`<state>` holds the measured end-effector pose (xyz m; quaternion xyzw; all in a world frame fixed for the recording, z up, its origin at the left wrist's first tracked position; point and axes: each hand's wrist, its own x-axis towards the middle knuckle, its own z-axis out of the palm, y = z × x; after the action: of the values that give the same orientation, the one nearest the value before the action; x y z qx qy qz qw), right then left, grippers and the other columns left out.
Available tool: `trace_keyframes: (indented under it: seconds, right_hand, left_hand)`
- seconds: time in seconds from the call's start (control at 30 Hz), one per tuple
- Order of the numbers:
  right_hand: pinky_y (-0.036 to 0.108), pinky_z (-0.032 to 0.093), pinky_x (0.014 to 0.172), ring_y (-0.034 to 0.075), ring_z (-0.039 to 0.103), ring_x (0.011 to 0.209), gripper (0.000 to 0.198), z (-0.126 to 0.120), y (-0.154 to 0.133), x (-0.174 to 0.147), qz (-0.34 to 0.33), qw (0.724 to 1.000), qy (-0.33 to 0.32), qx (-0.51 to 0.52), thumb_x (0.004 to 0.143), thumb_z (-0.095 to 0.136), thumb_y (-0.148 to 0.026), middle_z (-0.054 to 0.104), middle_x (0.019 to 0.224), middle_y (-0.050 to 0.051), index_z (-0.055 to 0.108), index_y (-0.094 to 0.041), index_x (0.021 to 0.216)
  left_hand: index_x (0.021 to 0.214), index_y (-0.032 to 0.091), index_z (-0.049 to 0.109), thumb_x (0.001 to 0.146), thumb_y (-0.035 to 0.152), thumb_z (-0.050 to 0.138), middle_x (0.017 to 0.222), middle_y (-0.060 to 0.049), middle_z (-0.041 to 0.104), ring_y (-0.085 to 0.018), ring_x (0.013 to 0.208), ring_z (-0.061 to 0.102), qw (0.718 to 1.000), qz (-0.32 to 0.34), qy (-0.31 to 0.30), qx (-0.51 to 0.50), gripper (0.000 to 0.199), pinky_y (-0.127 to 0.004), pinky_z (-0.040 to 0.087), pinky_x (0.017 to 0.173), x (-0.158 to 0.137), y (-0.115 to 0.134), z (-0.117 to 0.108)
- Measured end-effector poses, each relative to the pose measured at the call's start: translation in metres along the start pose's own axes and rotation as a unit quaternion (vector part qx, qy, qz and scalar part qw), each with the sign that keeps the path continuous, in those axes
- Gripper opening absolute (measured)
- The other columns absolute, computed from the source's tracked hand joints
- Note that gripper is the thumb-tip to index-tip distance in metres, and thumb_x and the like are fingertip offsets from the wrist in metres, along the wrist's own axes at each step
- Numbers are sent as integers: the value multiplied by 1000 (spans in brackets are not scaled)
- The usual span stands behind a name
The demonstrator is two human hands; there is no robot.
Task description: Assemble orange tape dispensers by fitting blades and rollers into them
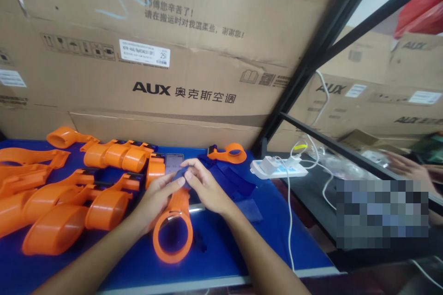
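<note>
In the head view, an orange plastic tape dispenser (180, 201) points its round ring towards me, near the middle of the blue table. At its far end, a small dark blue piece (181, 174) is pinched between my fingers. My left hand (159, 195) closes on this piece from the left, close against the dispenser. From the right, my right hand (206, 188) presses the same piece with thumb and fingers. The fingers partly hide the piece and the dispenser's far end, so I cannot tell how the two join.
Several orange dispensers (107, 207) lie on the left; another dispenser (236, 153) lies at the back. Dark blue sheets (230, 179) and a phone (174, 160) lie behind my hands. A white power strip (277, 169) trails cables on the right. Another person's hand (406, 170) is beyond the rack.
</note>
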<state>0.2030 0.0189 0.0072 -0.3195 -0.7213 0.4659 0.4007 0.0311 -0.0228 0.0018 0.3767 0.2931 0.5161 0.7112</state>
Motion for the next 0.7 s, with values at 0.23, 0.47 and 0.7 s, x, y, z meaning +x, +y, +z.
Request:
trace_keyframes:
  seconds: [0.23,0.47,0.7]
  right_hand:
    - [36,45,86,24,62,95,41,-26,-1,1,50,928,159,-334,107,36,-51,69,98,7,65,-23,116]
    - [50,38,97,41,52,124,55,-44,11,-2,232,742,142,-612,91,67,-48,62,131,21,58,-18,136]
    - [49,39,95,40,54,123,54,-40,14,0,247,758,107,-594,91,66,-49,59,135,19,57,-21,137]
  left_hand:
    - [107,15,70,83,40,81,77,-8,73,-21,64,70,996,-45,37,-73,37,-31,58,61,12,-7,-12]
    - [118,16,67,87,55,73,80,-10,74,-26,69,73,982,-107,30,-153,51,-34,59,63,5,4,-13]
    - [124,18,65,89,60,67,77,-7,72,-25,69,73,981,-60,63,-172,54,-35,60,66,4,10,-13]
